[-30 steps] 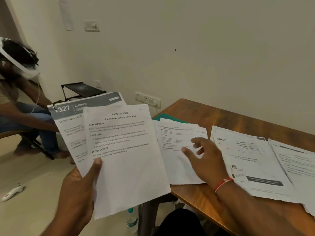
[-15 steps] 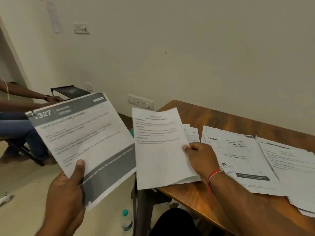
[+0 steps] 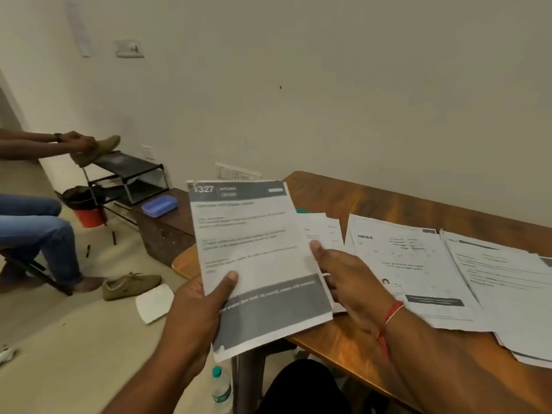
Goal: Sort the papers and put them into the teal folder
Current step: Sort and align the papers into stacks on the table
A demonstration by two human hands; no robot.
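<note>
With my left hand (image 3: 206, 306) pinching the grey-banded sheet (image 3: 254, 249) and my right hand (image 3: 346, 273) nipping its other edge, I'd lower it squarely onto the pile (image 3: 328, 231) covering the teal folder (image 3: 299, 210).

The left hand (image 3: 200, 312) is gripping a white printed paper sheet with grey bands (image 3: 254, 249) at its lower left, thumb lying across the front and fingers hidden behind. The right hand (image 3: 349, 273) is pinching the right edge — thumb on top, forearm stretching back to its right.

Blue box (image 3: 159, 205) on bench (image 3: 167, 234); shoe (image 3: 131, 284), water bottle (image 3: 221, 388) on floor (image 3: 74, 339).
</note>
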